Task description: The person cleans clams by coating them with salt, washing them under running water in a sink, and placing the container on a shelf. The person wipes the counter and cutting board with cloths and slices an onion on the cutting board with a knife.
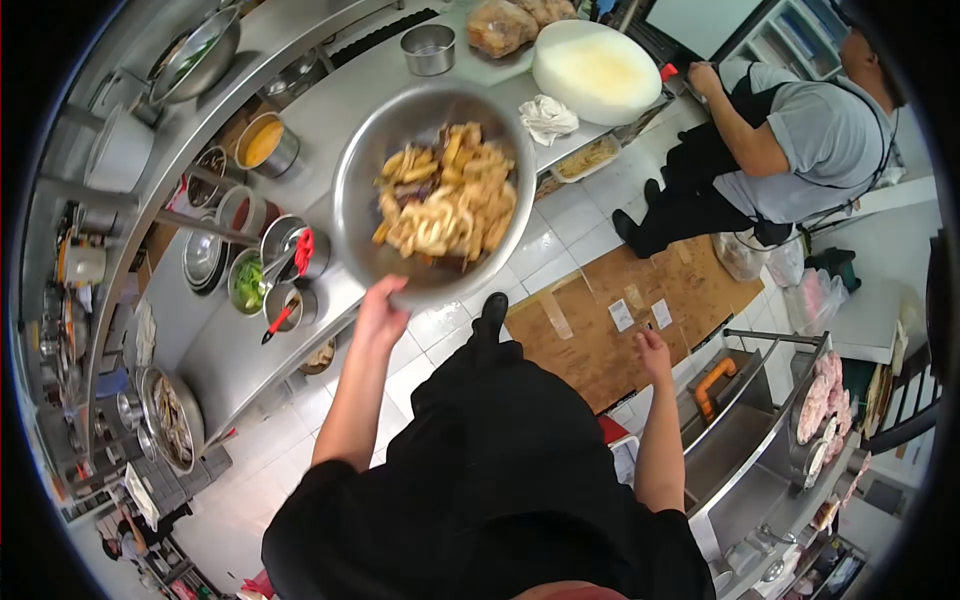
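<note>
My left hand (387, 308) grips the near rim of a large steel bowl (352, 190), fingers under it and out of sight. The bowl is tilted towards me, over the counter's edge. Inside lie pale, curled strips (435, 222) and browned, fried-looking pieces (470, 155); I cannot tell what food they are. My right hand (654, 356) hangs apart from everything, above the floor on my right. Its fingers are loosely bent, and I see nothing in them.
Along the steel counter (340, 110) stand pots of sauces and chopped greens (247, 280), an empty-looking pot (428, 50) and a round white cutting board (597, 72). A co-worker (790, 140) stands at the upper right. Brown cardboard (590, 310) covers the floor; a sink (730, 440) is at the right.
</note>
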Motion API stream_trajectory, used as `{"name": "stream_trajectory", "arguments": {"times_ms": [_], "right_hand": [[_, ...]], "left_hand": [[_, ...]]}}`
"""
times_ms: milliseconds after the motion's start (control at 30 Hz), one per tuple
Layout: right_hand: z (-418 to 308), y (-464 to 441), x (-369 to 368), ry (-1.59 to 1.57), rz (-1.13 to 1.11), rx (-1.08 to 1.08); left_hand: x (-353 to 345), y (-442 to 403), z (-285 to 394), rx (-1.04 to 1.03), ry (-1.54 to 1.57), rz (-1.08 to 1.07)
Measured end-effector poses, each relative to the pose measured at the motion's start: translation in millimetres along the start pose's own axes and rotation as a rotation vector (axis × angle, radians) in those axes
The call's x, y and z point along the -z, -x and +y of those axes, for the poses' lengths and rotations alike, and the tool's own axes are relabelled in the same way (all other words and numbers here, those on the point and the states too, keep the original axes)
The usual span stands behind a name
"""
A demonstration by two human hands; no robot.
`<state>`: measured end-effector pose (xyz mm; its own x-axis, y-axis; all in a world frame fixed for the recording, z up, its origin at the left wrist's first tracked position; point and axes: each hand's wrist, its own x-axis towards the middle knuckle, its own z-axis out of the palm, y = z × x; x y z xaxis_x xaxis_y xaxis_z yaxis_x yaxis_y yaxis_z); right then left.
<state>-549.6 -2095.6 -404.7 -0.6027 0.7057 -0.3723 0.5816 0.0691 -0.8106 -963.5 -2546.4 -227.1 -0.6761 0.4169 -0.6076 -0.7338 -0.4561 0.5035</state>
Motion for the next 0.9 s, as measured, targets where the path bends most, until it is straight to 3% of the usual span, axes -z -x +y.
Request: {"name": "stream_trajectory", "arguments": {"times_ms": [33, 100, 167, 233, 267, 300, 333, 467, 667, 833, 900], "right_hand": [[-9.1, 2.3, -3.5, 0.034, -0.065, 0.058], [-6.8, 24.3, -4.6, -0.073, -0.155, -0.033], [26.8, 55.5, 3.9, 0.057, -0.107, -0.121], [49.1, 104.8, 7.6, -0.093, 0.104, -0.491], [112.1, 136.1, 7.4, -0.271, 0.23, -0.368], [100.7, 171.3, 15.0, -0.006, 0.248, -0.535], [97.4, 196.3, 17.1, 0.06, 0.244, -0.646], [118.2, 252.8, 14.7, -0.159, 0.198, -0.901], [127.9, 177.0, 39.7, -0.305, 0.045, -0.863], [145.7, 66.6, 97.6, -0.297, -0.089, -0.738], [164.0, 14.0, 132.2, -0.287, -0.085, -0.687]], "left_hand": [[-22.4, -41.2, -6.3, 0.012, 0.045, -0.034], [-53.9, -131.9, -25.7, -0.007, 0.113, -0.098], [-87.5, -198.3, -37.8, -0.066, 0.191, -0.078], [-105.2, -253.5, -40.6, -0.104, 0.184, -0.057], [-109.6, -267.6, -45.8, -0.149, 0.184, -0.022], [-110.5, -273.4, -49.3, -0.138, 0.183, -0.013], [-111.6, -278.7, -48.4, -0.157, 0.199, 0.029], [-90.7, -267.2, -48.2, -0.227, 0.238, 0.119], [-96.5, -215.3, -36.1, -0.193, -0.038, 0.297], [-181.9, -201.3, -62.4, 0.043, -0.26, 0.038], [-224.1, -184.2, -87.5, -0.039, -0.842, -0.183]]}}
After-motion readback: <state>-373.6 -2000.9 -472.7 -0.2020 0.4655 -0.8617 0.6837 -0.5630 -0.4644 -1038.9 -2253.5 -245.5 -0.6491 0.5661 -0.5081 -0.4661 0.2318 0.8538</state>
